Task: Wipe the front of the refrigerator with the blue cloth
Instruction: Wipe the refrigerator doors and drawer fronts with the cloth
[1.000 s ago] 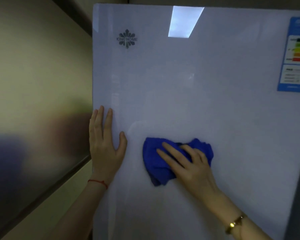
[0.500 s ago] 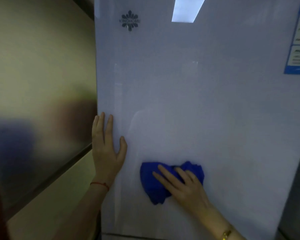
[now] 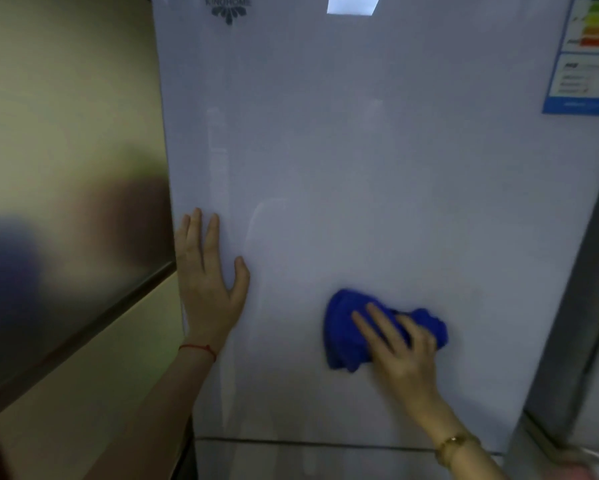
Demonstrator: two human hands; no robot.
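Under the right hand (image 3: 400, 355), blue cloth (image 3: 346, 334) partly hidden.

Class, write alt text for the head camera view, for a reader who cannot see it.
A person's right hand presses a blue cloth against the lower part of a pale refrigerator door. The left hand lies flat near the door's left edge. An energy label sits at upper right.

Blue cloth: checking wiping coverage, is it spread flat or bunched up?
Bunched: the blue cloth sits as a crumpled wad under the right hand on the refrigerator door.
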